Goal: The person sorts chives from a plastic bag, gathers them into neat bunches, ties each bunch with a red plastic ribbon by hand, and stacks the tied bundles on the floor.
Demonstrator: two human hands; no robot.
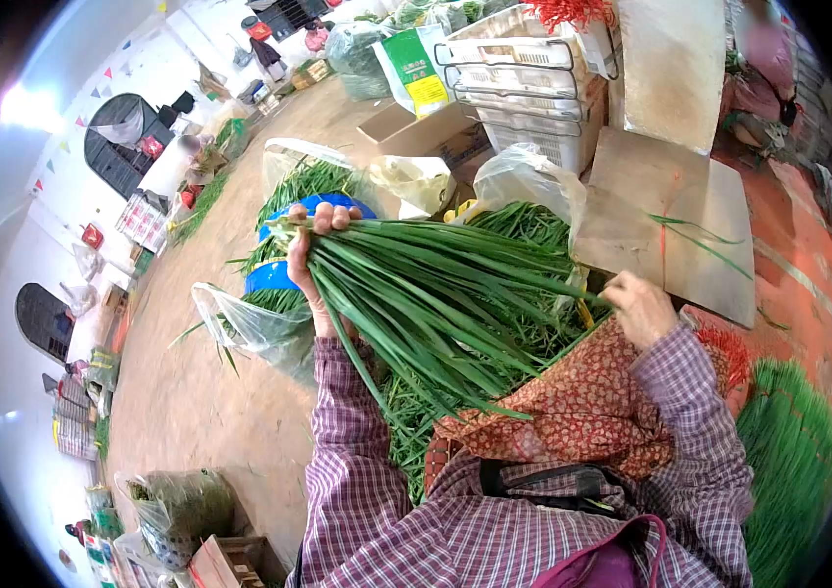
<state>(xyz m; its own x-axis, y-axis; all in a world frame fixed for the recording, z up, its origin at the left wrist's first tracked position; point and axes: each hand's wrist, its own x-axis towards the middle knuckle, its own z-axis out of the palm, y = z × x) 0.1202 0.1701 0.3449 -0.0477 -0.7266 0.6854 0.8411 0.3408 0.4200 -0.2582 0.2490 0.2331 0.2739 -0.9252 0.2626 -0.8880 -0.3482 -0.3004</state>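
My left hand (304,257) is closed round the pale stem end of a large bunch of garlic chives (426,284). The long flat leaves fan out rightward across my lap. At the leaf tips, my right hand (643,312) is pinched, with the end of a dark green leaf at its fingertips. Below the bunch, loose chive leaves (416,421) lie heaped beside the red flowered cloth (573,402) over my lap. A clear plastic bag (533,181) behind the bunch also holds cut greens.
A board (671,216) with a red tie and a few leaves on it lies at the right. White crates (524,88) stand behind it. Finished-looking chives (788,461) are piled at lower right. A blue tub (274,276) and bagged greens (283,328) stand at left.
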